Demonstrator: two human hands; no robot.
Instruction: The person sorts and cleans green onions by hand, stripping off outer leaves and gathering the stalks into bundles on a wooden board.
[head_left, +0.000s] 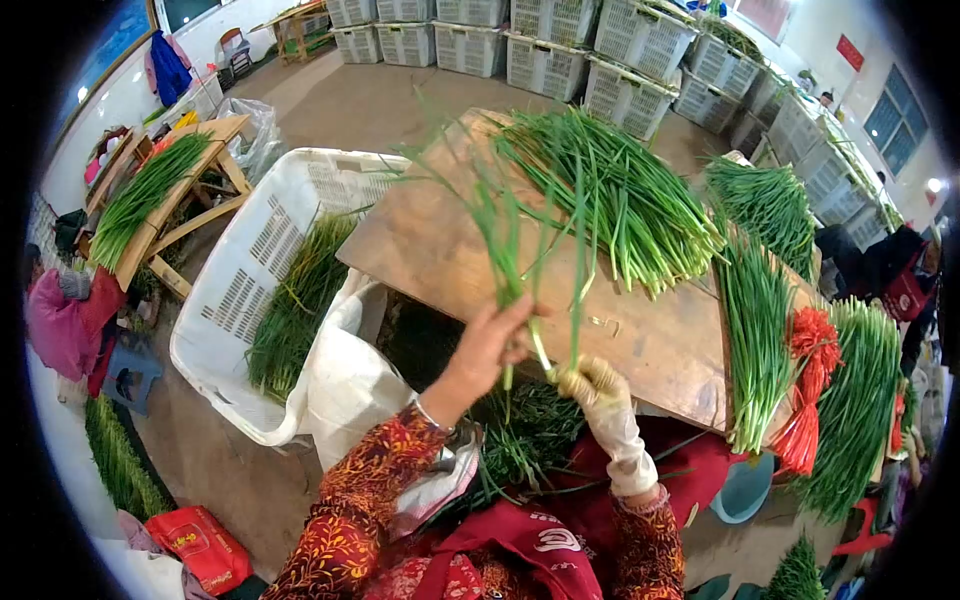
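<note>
My bare left hand is closed around a few garlic chives, their green leaves pointing up over the board and their pale ends hanging below. Just to its right, my right hand, in a cream glove, pinches a chive stalk near its lower end. Both hands are above my lap at the near edge of the wooden board. A large heap of chives lies on that board beyond the hands. Loose leaf scraps are piled below, on my lap.
A white plastic crate with chives inside stands at left. Chive bundles and red ties lie along the board's right side. Stacked crates line the back wall. A blue basin sits at lower right. Other people work at both sides.
</note>
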